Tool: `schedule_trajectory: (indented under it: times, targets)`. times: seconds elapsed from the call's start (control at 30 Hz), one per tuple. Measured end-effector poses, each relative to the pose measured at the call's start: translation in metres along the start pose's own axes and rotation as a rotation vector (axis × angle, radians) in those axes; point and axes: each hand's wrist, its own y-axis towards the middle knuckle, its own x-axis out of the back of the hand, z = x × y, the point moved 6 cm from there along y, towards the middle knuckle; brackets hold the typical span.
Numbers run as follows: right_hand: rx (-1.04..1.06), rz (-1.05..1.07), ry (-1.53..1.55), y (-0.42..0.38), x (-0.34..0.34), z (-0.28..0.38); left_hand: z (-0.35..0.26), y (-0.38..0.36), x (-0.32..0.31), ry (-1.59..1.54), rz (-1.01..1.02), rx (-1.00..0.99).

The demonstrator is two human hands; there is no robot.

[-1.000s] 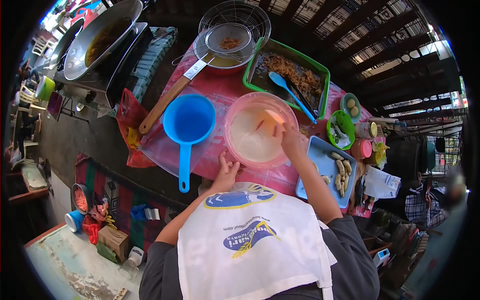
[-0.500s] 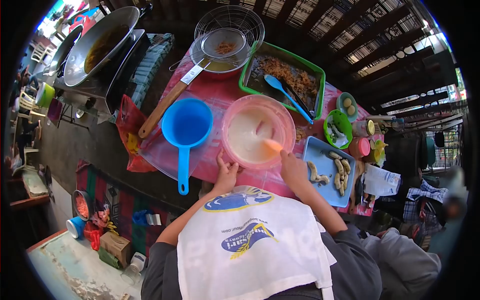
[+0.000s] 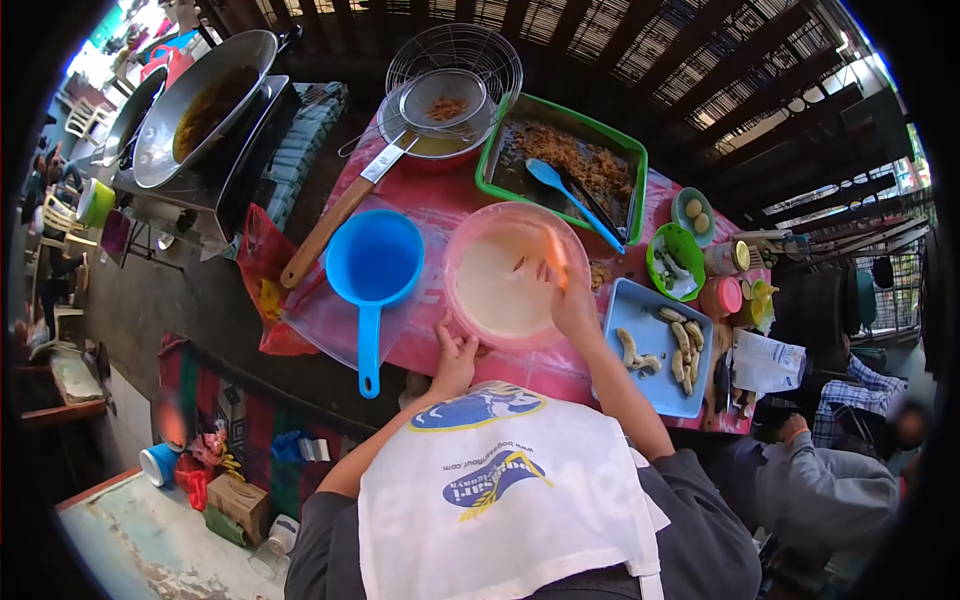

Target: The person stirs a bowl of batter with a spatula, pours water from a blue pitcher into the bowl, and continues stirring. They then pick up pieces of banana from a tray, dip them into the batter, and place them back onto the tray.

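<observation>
A pink plastic bowl (image 3: 470, 235) of pale batter stands on the red-covered table. My right hand (image 3: 572, 300) is over the bowl's right rim, closed on an orange-handled stirrer (image 3: 553, 258) whose end dips into the batter (image 3: 495, 285). My left hand (image 3: 455, 355) rests against the bowl's near rim, steadying it. A blue tray (image 3: 640, 325) with several peeled banana pieces (image 3: 683, 340) lies just right of the bowl.
A blue ladle-pan (image 3: 375, 265) sits left of the bowl. Behind are a wire strainer (image 3: 443, 100) over a bowl, a green tray (image 3: 500, 135) of fried bits with a blue spoon (image 3: 575, 195), and small green bowls. A wok (image 3: 200, 85) stands far left. A seated person (image 3: 830, 480) is at right.
My right hand moved from the bowl's near right rim back up over the batter, swinging the stirrer round. My left hand stayed on the near rim.
</observation>
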Motion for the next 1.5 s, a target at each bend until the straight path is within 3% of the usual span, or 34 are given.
schedule_trajectory:
  times: [0.1, 0.2, 0.33, 0.43, 0.53, 0.63, 0.73, 0.83, 0.93, 1.03, 1.13, 1.23, 1.33, 1.5]
  targets:
    - [0.015, 0.164, -0.14, 0.013, -0.033, 0.02, -0.001, 0.002, 0.003, 0.026, 0.008, 0.0]
    - [0.032, 0.287, -0.058, 0.002, -0.034, 0.034, -0.007, 0.007, 0.008, 0.037, 0.013, -0.024]
    - [-0.123, 0.101, 0.047, 0.015, -0.001, 0.009, -0.018, 0.003, 0.008, 0.059, 0.023, -0.067]
    - [0.351, -0.024, -0.104, 0.018, -0.01, 0.043, -0.018, 0.012, 0.011, 0.081, 0.043, -0.052]
    - [0.237, 0.465, -0.376, -0.001, -0.032, 0.054, -0.026, 0.017, 0.016, 0.127, 0.054, -0.081]
    - [0.174, 0.384, -0.269, -0.001, -0.02, 0.035, -0.028, 0.023, 0.015, 0.109, 0.015, -0.106]
    - [0.02, 0.16, -0.278, 0.03, -0.002, 0.017, -0.028, 0.028, 0.015, 0.178, -0.022, -0.127]
    - [0.573, -0.07, -0.222, 0.033, -0.003, 0.054, -0.036, 0.034, 0.013, 0.284, -0.031, -0.092]
    - [0.422, 0.519, -0.535, -0.004, -0.029, 0.052, -0.041, 0.037, 0.01, 0.155, -0.007, -0.075]
    - [0.455, 0.415, -0.35, -0.027, 0.004, 0.035, -0.041, 0.033, 0.009, 0.13, 0.016, -0.113]
    - [0.21, 0.378, -0.37, -0.037, 0.04, 0.02, -0.036, 0.026, 0.013, 0.118, -0.017, -0.174]
    - [0.231, 0.375, -0.342, -0.051, 0.026, 0.014, -0.015, 0.029, 0.019, 0.107, 0.01, -0.098]
    - [0.088, 0.275, -0.343, -0.029, 0.01, 0.01, -0.022, 0.025, 0.014, 0.087, -0.018, -0.092]
    - [0.322, 0.094, -0.431, -0.028, 0.034, 0.015, -0.024, 0.015, 0.023, 0.097, -0.064, 0.003]
